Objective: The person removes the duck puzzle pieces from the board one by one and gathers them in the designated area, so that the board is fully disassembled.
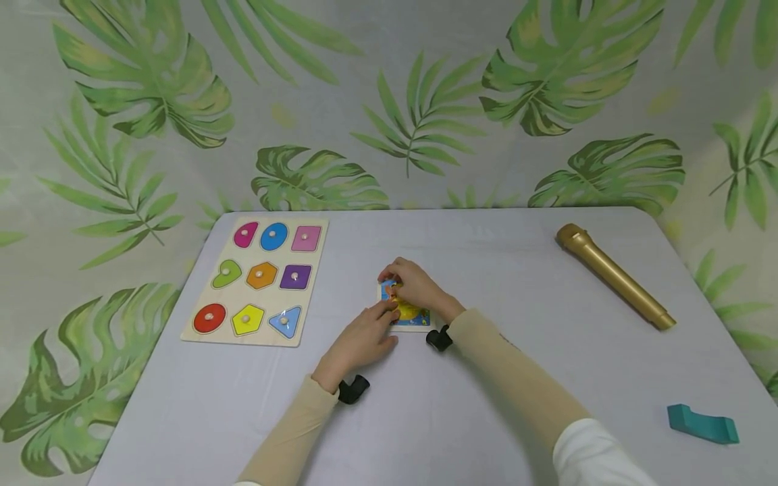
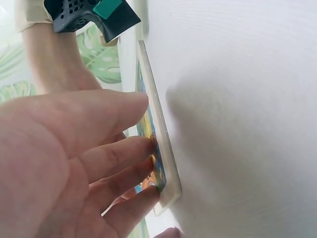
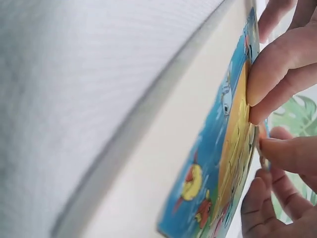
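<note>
A small wooden jigsaw puzzle [image 1: 411,316], printed blue and yellow with a pale border, lies mid-table. My left hand [image 1: 363,337] reaches it from the near left. In the left wrist view its extended fingers [image 2: 121,153] touch the printed face, and the thumb is beside the board's edge. Over the far side of the board is my right hand [image 1: 417,283]. Thumb and fingertips there pinch a puzzle piece [image 3: 262,136], visible in the right wrist view as a thin coloured edge raised off the picture. The right fingers hide much of that piece.
On the left lies a wooden shape board [image 1: 311,266] with several knobbed coloured shapes. A gold microphone [image 1: 616,277] lies at the back right, and a teal curved block [image 1: 703,424] at the front right. A leaf-patterned cloth [image 1: 419,121] hangs behind the table [image 1: 486,250].
</note>
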Tool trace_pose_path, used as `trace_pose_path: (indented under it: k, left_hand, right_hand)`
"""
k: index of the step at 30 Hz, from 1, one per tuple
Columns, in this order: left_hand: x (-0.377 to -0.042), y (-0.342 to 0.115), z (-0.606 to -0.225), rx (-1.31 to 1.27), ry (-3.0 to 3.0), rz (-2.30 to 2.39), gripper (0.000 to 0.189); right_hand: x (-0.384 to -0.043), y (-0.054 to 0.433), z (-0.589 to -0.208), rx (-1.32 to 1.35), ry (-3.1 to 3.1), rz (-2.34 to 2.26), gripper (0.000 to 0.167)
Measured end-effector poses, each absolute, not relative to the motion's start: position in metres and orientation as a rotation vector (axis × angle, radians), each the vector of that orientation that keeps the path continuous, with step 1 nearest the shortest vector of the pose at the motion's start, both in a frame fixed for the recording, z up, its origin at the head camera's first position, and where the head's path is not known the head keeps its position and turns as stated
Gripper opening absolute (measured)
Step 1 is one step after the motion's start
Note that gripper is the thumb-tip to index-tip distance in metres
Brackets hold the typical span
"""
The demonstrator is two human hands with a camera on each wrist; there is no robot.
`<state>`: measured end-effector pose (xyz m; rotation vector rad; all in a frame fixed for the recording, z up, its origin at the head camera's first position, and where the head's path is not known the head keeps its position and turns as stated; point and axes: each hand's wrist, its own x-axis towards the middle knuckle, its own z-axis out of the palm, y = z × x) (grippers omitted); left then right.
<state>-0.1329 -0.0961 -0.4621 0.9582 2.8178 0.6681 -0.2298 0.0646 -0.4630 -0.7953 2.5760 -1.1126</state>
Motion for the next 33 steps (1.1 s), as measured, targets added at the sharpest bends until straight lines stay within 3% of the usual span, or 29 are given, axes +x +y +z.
trace_pose_path:
  k: [17, 33]
  left_hand:
    - [-0.132, -0.095, -0.461, 0.925, 2.798, 0.684, 0.045]
    - [-0.131, -0.093, -0.459, 0.859, 2.794, 0.654, 0.046]
  right_hand:
    - [-0.238, 0.077, -0.467, -0.656, 2.439, -1.337, 0.023]
    - [-0.240, 0.174, -0.426, -0.294, 2.303, -1.490, 0.026]
